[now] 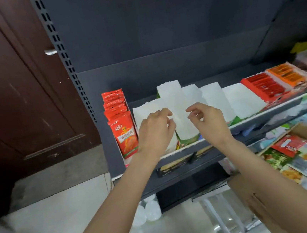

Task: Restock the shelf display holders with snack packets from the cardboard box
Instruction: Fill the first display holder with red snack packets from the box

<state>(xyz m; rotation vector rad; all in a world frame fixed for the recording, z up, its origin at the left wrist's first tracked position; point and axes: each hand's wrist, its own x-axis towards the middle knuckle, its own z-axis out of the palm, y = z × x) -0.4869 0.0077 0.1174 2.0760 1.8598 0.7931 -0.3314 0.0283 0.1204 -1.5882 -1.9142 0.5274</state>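
Both hands, left (pixel 153 129) and right (pixel 208 120), are held loosely curled, grip empty, over white packets (pixel 180 111) on the shelf (pixel 260 116), box (pixel 248 192) at 4 o'clock.

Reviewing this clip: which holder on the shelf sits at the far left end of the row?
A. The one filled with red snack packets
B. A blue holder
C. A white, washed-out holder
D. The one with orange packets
A: the red snack packets stand in the holder at the left end of the shelf, just left of the left hand.

2 bare forearms, sleeveless to the frame's edge
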